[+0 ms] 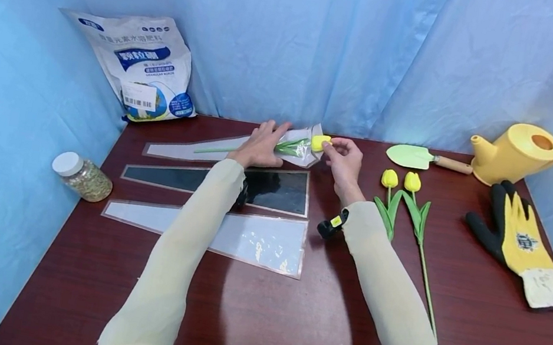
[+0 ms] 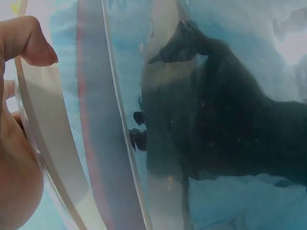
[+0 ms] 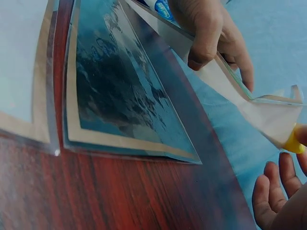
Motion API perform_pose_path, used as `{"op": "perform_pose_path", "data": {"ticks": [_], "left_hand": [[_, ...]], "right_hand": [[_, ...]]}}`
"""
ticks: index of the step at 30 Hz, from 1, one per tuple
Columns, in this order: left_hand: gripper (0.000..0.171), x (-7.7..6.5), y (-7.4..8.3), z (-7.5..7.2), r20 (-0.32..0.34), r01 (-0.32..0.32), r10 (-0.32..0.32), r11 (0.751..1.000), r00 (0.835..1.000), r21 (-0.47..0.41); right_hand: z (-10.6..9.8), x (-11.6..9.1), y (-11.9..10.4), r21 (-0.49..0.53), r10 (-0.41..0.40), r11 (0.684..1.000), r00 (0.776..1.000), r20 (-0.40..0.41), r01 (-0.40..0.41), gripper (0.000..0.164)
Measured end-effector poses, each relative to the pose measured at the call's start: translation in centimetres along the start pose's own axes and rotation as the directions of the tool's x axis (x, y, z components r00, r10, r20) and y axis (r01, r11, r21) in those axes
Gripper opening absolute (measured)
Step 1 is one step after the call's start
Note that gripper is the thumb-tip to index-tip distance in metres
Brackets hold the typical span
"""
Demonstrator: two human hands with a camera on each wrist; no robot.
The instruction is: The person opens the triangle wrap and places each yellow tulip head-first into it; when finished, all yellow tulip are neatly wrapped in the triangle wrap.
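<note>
At the back of the table, a yellow tulip (image 1: 320, 143) with green leaves lies in a tapered white flower sleeve (image 1: 172, 150) with a clear front. My left hand (image 1: 261, 145) rests across the middle of this sleeve, fingers spread over it; in the right wrist view its thumb (image 3: 204, 50) presses near the sleeve's edge. With thumb and fingertips, my right hand (image 1: 344, 165) pinches the yellow bloom at the sleeve's wide mouth. A black flower sleeve (image 1: 279, 192) and another white sleeve (image 1: 255, 241) lie nearer, partly under my left forearm.
Two more yellow tulips (image 1: 412, 183) lie right of my right hand, one stem partly behind the forearm. Farther right are a green trowel (image 1: 410, 156), a yellow watering can (image 1: 515, 151) and a yellow-black glove (image 1: 524, 239). A fertilizer bag (image 1: 147, 69) and a jar (image 1: 85, 177) stand left.
</note>
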State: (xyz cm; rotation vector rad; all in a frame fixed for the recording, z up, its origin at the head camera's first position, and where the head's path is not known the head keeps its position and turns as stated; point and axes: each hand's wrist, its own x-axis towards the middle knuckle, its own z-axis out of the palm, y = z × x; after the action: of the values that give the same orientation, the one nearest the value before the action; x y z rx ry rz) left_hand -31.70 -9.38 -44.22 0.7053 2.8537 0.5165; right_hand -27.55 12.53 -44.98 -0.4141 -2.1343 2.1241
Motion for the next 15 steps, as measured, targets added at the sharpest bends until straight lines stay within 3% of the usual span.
{"op": "perform_pose_path", "data": {"ticks": [4,7,11,15], "left_hand": [[0.091,-0.2,0.0,0.1,-0.011,0.003,-0.003,1.000,1.000,-0.002],[0.092,-0.2,-0.1,0.0,-0.015,0.007,-0.007,1.000,1.000,-0.004],[0.094,-0.2,-0.1,-0.1,-0.017,0.016,-0.016,1.000,1.000,0.005],[0.095,-0.1,-0.1,0.0,-0.025,0.015,-0.015,1.000,1.000,0.012]], "right_hand": [[-0.4,-0.1,-0.1,-0.085,-0.033,0.996,0.999,-0.027,0.030,0.016],[-0.4,-0.4,-0.4,-0.192,-0.135,0.973,0.990,-0.040,0.124,0.025],[0.1,-1.2,-1.2,-0.363,-0.274,0.892,0.961,0.040,0.270,0.034],[0.8,-1.6,-1.7,-0.484,-0.292,0.816,0.948,0.129,0.317,0.034]]}}
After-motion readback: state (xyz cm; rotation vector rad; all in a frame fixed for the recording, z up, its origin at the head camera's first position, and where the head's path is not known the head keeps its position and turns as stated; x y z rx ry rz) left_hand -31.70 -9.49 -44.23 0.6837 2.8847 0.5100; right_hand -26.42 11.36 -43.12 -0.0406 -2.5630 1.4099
